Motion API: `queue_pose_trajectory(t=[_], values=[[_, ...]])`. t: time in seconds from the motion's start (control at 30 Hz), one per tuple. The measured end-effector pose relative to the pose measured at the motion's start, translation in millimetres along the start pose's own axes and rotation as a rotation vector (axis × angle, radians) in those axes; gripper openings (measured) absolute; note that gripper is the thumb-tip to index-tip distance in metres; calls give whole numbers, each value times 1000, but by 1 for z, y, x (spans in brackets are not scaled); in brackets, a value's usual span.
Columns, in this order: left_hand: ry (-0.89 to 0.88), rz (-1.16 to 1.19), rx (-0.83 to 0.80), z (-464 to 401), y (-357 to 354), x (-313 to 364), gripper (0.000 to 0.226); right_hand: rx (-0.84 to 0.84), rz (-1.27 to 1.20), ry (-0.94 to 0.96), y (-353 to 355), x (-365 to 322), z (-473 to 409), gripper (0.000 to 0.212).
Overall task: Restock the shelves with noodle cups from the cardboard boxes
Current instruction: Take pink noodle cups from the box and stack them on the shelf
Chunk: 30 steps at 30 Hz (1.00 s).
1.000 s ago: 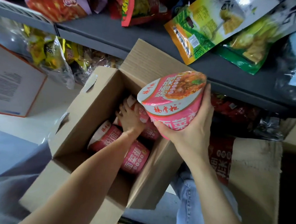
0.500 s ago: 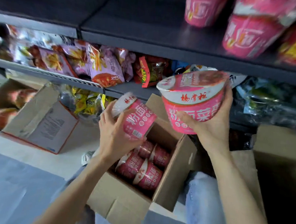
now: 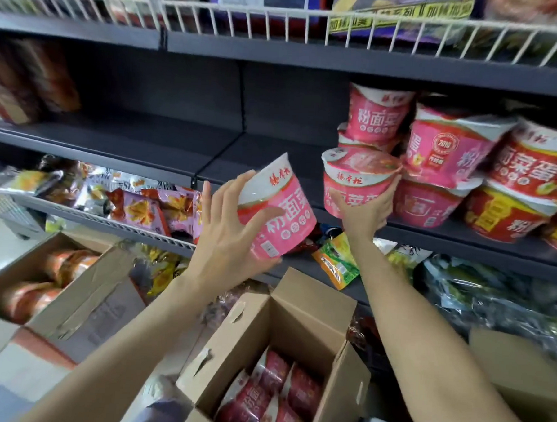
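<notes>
Dark grey shop shelves [image 3: 164, 140] fill the far side, with a white wire rail [image 3: 235, 19] along the upper one. The left hand [image 3: 227, 240] grips a pink noodle cup [image 3: 278, 211], thumb across its side and fingers spread behind it; the cup is tilted, lid end up and to the left, held in the air in front of the middle shelf's edge. The right hand [image 3: 366, 212] holds a second pink cup [image 3: 357, 182] from below, fingers curled round its base; this cup is upright at the front edge of the same shelf, just beside the stacked pink cups [image 3: 434, 173] to its right; red cups [image 3: 523, 188] stand farther right. Below the hands, near the person, an open cardboard box [image 3: 300, 328] holds more pink cups [image 3: 270, 400] lying on their sides; a second open box [image 3: 82, 300] sits to the left, its contents blurred orange. Snack bags [image 3: 141, 210] crowd the lower shelf on the left; green packets [image 3: 339, 262] lie below the right hand.
</notes>
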State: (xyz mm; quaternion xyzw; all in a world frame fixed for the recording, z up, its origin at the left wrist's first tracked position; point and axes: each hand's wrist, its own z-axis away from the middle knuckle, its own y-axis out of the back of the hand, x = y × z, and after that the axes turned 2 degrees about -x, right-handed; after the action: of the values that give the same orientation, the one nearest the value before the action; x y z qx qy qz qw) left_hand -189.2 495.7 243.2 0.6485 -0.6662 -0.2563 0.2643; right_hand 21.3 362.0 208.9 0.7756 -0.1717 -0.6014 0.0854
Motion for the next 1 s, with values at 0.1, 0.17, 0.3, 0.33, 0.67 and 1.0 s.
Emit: queue_pose_trajectory(t=[0.1,0.17,0.3,0.33,0.67,1.0], values=[[-119,-96,0,-24,-9,-7,59,-82,74,-79,-12,6,-19,120],[-190,-136,29,-38,-15,-10,54,-120,88,-110,-3,-1,-22,102],[-347,-179,155,-72,-29,-6,53,-193,-275,157,63,-25,11,51],[-382,-195,188,-82,-33,-4,59,-294,-350,233,80,-36,23,52],[-439,-219,26,-176,-101,28,91,-252,40,512,87,-44,-20,77],[604,879,-24,-129,-129,61,72,-276,88,450,71,-13,-26,79]])
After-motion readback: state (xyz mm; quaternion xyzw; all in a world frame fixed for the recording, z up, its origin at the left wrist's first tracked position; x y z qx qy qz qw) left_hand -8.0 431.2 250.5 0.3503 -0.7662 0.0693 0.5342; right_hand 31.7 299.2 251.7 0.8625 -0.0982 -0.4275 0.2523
